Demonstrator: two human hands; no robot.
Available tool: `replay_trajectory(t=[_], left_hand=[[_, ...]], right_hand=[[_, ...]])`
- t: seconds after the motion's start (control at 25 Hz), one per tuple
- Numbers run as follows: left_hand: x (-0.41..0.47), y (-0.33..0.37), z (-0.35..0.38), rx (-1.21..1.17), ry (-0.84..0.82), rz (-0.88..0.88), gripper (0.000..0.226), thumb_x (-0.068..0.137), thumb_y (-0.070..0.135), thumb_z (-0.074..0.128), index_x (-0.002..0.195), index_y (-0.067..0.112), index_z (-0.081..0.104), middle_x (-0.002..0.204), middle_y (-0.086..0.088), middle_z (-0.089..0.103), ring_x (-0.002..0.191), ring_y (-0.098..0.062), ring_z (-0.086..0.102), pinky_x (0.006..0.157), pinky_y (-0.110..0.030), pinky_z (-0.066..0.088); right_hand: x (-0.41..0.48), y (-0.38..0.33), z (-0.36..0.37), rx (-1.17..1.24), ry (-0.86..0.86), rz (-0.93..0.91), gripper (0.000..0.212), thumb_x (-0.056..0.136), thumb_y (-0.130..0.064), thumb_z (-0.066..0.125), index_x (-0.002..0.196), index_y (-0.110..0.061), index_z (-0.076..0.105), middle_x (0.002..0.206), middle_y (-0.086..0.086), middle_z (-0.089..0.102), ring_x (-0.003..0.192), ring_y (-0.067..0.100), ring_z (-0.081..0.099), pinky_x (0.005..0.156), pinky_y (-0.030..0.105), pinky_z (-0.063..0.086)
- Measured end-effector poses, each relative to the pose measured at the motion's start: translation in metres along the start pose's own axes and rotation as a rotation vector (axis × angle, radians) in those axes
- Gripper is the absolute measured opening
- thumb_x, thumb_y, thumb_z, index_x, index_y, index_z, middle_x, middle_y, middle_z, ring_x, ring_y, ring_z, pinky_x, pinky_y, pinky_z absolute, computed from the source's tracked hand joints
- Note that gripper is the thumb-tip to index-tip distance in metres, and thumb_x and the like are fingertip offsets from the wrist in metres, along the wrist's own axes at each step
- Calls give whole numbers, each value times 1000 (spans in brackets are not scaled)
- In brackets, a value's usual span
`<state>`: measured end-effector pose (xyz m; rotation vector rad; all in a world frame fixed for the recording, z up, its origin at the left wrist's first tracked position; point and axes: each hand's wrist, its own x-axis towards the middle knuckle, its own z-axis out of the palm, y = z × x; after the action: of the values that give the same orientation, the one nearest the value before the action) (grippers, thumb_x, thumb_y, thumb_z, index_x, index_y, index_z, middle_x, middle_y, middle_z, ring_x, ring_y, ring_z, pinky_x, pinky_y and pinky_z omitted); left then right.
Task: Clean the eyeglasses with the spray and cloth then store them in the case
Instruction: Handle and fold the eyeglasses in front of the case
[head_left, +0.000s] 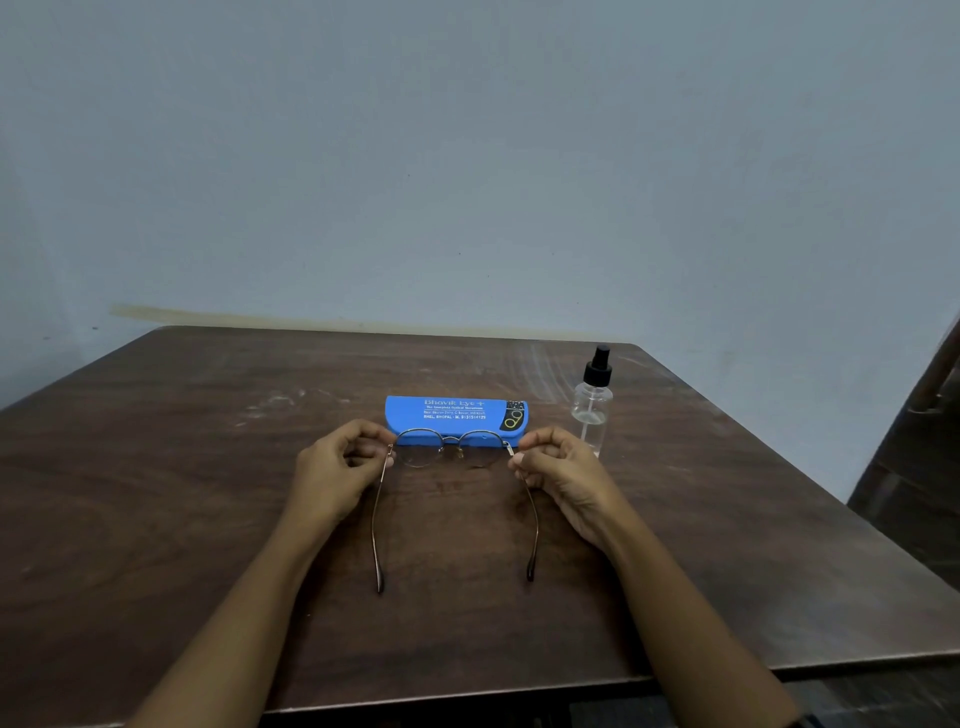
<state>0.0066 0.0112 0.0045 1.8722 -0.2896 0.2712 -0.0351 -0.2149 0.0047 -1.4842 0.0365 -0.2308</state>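
Centrally, thin round wire-rimmed eyeglasses (422, 451), hinges pinched by left hand (337, 467) and right hand (561, 470)

Thin metal eyeglasses (451, 451); matt blue case (456, 418); clear plastic bottle (592, 402); scuffed wood table (208, 493).

Case (457, 410) small print unreadable, forearms (234, 623) cut off at bottom edge

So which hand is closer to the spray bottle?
The right hand: it pinches the eyeglasses right next to the spray bottle. The left hand pinches their other side, farther away.
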Motion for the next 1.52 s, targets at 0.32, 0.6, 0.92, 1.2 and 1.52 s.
replay_trajectory(t=[0.32,0.6,0.92,1.2,1.52], left_hand=[[2,-4,0,-45,-13,-34,24,73,-7,66,74,17,61,67,-1,61,48,8,55,49,-4,44],[5,-6,1,-11,7,-40,17,76,-6,62,79,11,61,69,-3,62,46,8,56,46,-3,42],[9,-12,1,22,164,-40,19,84,0,54,77,17,61,75,-8,65,59,-7,62,53,-3,44],[30,-12,9,68,195,-50,32,85,5,56,117,7,58,120,-12,62,104,-21,56,85,-25,37],[53,-14,13,34,-59,-61,53,78,-3,62,129,5,48,131,-14,55,117,-17,51,94,-22,35]], right_hand=[[1,0,1,-24,-4,-11,20,80,14,52,81,-7,53,60,6,61,46,6,55,45,14,43],[0,-1,3,-28,-2,-5,18,83,11,51,81,-8,52,63,9,59,46,6,53,46,14,42],[3,4,2,-309,220,-114,16,88,-5,50,75,-14,55,63,5,59,52,11,54,50,22,45],[15,7,4,-789,234,-359,40,85,12,38,119,0,54,123,15,57,115,25,52,91,10,32],[44,12,4,-772,52,-286,57,85,14,45,134,-15,42,150,5,28,138,18,27,105,15,23]])
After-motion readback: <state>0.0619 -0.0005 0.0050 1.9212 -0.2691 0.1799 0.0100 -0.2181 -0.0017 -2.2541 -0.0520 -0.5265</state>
